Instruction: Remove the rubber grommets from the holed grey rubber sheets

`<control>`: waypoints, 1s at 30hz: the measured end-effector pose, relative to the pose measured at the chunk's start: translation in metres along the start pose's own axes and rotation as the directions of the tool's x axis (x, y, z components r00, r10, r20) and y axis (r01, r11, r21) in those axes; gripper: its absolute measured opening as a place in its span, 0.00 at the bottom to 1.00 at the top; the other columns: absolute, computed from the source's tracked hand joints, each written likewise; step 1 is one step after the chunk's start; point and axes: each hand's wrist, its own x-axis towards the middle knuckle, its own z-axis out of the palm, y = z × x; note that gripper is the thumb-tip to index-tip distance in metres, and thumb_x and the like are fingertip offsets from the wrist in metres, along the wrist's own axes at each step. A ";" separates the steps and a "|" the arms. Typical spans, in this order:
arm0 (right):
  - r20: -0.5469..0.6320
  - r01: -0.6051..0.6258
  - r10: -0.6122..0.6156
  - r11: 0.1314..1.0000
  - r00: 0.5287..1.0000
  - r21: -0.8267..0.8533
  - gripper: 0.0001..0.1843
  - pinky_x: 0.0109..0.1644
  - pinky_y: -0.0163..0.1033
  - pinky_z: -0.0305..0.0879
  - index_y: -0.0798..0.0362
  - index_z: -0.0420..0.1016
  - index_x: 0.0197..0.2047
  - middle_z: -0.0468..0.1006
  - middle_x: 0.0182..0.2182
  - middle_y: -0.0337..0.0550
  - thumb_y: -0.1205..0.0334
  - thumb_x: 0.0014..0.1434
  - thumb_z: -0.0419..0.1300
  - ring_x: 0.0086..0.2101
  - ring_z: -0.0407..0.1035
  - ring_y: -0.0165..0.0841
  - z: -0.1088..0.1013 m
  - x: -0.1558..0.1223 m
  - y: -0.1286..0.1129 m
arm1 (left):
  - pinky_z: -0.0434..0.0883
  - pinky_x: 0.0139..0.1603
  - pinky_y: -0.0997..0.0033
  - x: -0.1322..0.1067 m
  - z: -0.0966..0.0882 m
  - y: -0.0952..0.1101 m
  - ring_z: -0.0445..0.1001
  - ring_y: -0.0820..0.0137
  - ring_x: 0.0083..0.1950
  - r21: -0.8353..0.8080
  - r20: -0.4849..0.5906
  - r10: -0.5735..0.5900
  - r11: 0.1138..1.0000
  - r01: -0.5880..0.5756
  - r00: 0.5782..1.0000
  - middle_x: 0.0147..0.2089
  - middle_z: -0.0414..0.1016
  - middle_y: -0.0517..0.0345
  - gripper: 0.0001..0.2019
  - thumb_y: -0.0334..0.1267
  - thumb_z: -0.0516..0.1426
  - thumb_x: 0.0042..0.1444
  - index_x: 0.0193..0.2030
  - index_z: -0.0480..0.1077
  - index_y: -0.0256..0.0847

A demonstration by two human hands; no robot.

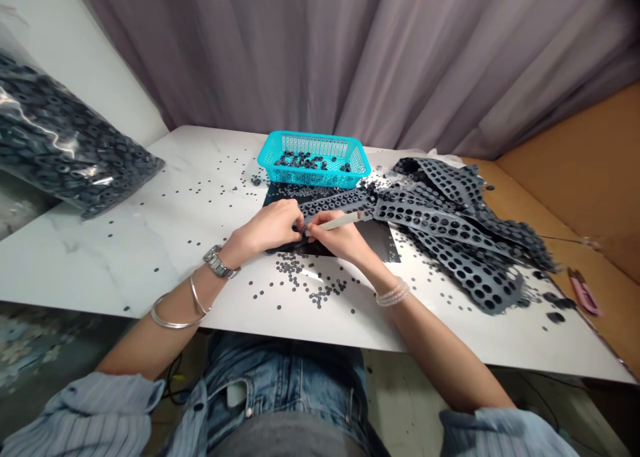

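My left hand is closed in a pinch on the near end of a dark rubber strip full of ring shapes, which lies across a black mat. My right hand grips a thin pale tool like a pen, its tip meeting the strip right beside my left fingers. Small dark punched-out discs are scattered on the white table just in front of both hands. A watch and bangles sit on my left wrist, a bead bracelet on my right.
A turquoise basket holding dark rings stands behind the hands. A heap of perforated rubber sheets spreads to the right. A clear bag of dark rings lies at far left. A pink cutter rests near the right edge, beside cardboard.
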 end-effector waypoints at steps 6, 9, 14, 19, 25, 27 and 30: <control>-0.012 -0.016 0.015 0.998 1.000 -0.056 0.08 0.24 0.33 0.53 0.57 0.74 0.26 0.79 0.24 0.44 0.69 0.54 0.56 0.23 0.65 0.27 0.002 -0.002 -0.011 | 0.61 0.40 0.66 0.001 0.010 0.005 0.65 0.64 0.33 0.101 -0.008 -0.013 0.995 0.014 1.000 0.27 0.65 0.57 0.09 0.23 0.61 0.44 0.21 0.72 0.42; -0.012 -0.020 0.020 0.999 1.000 -0.043 0.08 0.25 0.33 0.54 0.57 0.75 0.26 0.79 0.23 0.44 0.69 0.53 0.56 0.23 0.66 0.27 0.001 -0.002 -0.011 | 0.59 0.37 0.66 0.004 0.007 0.006 0.64 0.66 0.31 0.059 0.027 -0.022 0.998 0.020 0.999 0.25 0.67 0.57 0.11 0.22 0.59 0.44 0.19 0.72 0.42; -0.012 -0.008 0.008 1.000 1.000 -0.028 0.08 0.24 0.33 0.55 0.57 0.75 0.26 0.78 0.23 0.44 0.66 0.54 0.56 0.22 0.65 0.27 0.002 -0.001 -0.004 | 0.58 0.32 0.69 0.009 -0.029 0.004 0.65 0.71 0.28 -0.192 0.222 -0.091 0.972 0.135 0.971 0.26 0.72 0.58 0.03 0.30 0.65 0.46 0.24 0.78 0.40; -0.012 -0.014 0.014 1.000 1.000 0.023 0.08 0.24 0.33 0.57 0.56 0.75 0.26 0.79 0.24 0.44 0.65 0.54 0.57 0.22 0.66 0.27 0.004 0.001 0.001 | 0.59 0.27 0.75 0.013 -0.052 -0.007 0.64 0.77 0.27 -0.649 0.118 -0.314 0.694 0.312 0.942 0.32 0.74 0.54 0.04 0.35 0.67 0.49 0.31 0.79 0.37; -0.110 -0.085 0.114 0.968 0.987 0.238 0.08 0.33 0.34 0.69 0.55 0.73 0.25 0.80 0.25 0.47 0.64 0.55 0.59 0.27 0.73 0.31 -0.005 0.004 0.002 | 0.56 0.19 0.81 0.024 -0.029 -0.018 0.65 0.80 0.25 -0.832 0.297 -0.386 0.344 0.434 0.874 0.35 0.76 0.46 0.06 0.24 0.64 0.50 0.37 0.79 0.32; -0.132 -0.090 0.134 0.951 0.982 0.296 0.08 0.34 0.35 0.71 0.55 0.72 0.25 0.80 0.26 0.47 0.63 0.54 0.60 0.28 0.74 0.31 -0.008 0.004 0.001 | 0.56 0.18 0.83 0.026 -0.024 -0.020 0.65 0.80 0.25 -0.851 0.325 -0.379 0.282 0.443 0.867 0.35 0.77 0.46 0.09 0.23 0.62 0.52 0.40 0.80 0.32; -0.133 -0.102 0.152 0.941 0.979 0.321 0.09 0.34 0.36 0.72 0.55 0.71 0.24 0.79 0.25 0.47 0.62 0.54 0.61 0.28 0.75 0.32 -0.010 0.004 0.001 | 0.58 0.18 0.84 0.027 -0.021 -0.022 0.64 0.81 0.24 -0.874 0.333 -0.381 0.218 0.434 0.862 0.34 0.77 0.46 0.06 0.25 0.62 0.55 0.38 0.79 0.32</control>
